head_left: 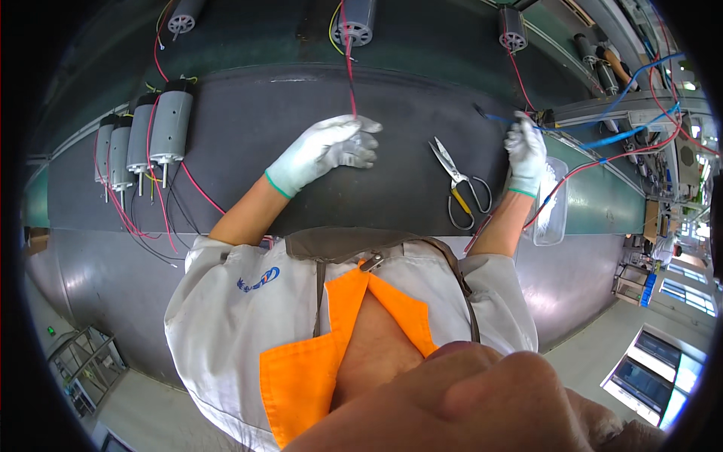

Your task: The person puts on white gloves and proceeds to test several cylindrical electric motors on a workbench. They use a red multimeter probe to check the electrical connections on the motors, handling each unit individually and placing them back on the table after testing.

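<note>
My left hand (331, 151), in a white glove with a green cuff, has its fingers curled over the dark bench. A red wire (351, 79), with a dark wire beside it, runs down into its fingers from the grey cylindrical motor (354, 30) at the far middle. My right hand (526, 158), gloved alike, is closed at the right. A blue cable (497, 118) with a dark tip passes at its fingertips, near the red wire (520, 79) of another motor (512, 36); what the fingers hold is hidden. Scissors (456, 177) with a yellow-and-black handle lie partly open between the hands.
Several grey motors (172, 124) with trailing red and black wires stand at the left. A clear plastic box (556, 215) with white contents sits beside my right forearm. Blue and red cables (633, 128) hang at the right over a metal rail. A green belt (248, 34) runs along the back.
</note>
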`<state>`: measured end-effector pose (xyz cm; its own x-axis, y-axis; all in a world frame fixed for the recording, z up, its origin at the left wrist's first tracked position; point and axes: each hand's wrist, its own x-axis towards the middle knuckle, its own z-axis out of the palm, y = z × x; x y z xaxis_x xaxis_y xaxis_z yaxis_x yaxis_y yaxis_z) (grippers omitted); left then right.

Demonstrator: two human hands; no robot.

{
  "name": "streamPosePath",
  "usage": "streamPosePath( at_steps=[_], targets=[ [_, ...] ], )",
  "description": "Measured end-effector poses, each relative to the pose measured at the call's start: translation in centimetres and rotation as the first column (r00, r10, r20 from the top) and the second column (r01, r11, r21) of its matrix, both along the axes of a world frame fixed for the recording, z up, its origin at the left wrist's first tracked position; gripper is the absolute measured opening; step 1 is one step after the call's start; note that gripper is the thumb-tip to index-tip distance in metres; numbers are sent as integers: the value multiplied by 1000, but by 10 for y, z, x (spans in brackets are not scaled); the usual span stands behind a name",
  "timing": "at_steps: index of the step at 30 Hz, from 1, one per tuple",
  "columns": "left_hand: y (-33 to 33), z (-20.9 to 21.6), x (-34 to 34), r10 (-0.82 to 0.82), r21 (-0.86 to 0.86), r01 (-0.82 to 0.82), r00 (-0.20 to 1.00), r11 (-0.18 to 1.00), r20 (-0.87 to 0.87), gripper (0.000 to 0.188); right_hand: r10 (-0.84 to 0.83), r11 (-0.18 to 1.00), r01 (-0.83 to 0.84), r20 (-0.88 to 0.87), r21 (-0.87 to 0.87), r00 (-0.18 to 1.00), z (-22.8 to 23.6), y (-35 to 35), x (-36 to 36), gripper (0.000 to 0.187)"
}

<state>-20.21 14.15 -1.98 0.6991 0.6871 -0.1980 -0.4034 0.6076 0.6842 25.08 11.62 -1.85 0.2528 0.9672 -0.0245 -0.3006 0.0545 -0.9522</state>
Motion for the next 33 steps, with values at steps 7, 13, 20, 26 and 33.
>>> streamPosePath(
  at_steps=[7, 13, 20, 26, 33],
  targets=[
    [20, 27, 7, 81, 139, -77, 997, 987, -21, 41, 784, 592, -639, 168, -492, 597, 12, -26, -211, 29],
    [18, 31, 14, 279, 231, -254, 957, 939, -84, 35, 437, 897, -440, 218, -39, 872, 42, -51, -233, 55],
    [13, 32, 30, 287, 174, -287, 958, 942, 23, 31, 439, 885, -422, -53, 198, 897, 37, -24, -251, 74],
    [11, 39, 26, 307, 173, -307, 951, 936, 23, 29, 522, 843, -468, -191, 264, 831, 24, -11, -253, 72],
    [1, 38, 33, 289, 127, -294, 956, 947, 53, 29, 469, 866, -402, -198, 299, 861, 20, -8, -261, 71]
  ],
)
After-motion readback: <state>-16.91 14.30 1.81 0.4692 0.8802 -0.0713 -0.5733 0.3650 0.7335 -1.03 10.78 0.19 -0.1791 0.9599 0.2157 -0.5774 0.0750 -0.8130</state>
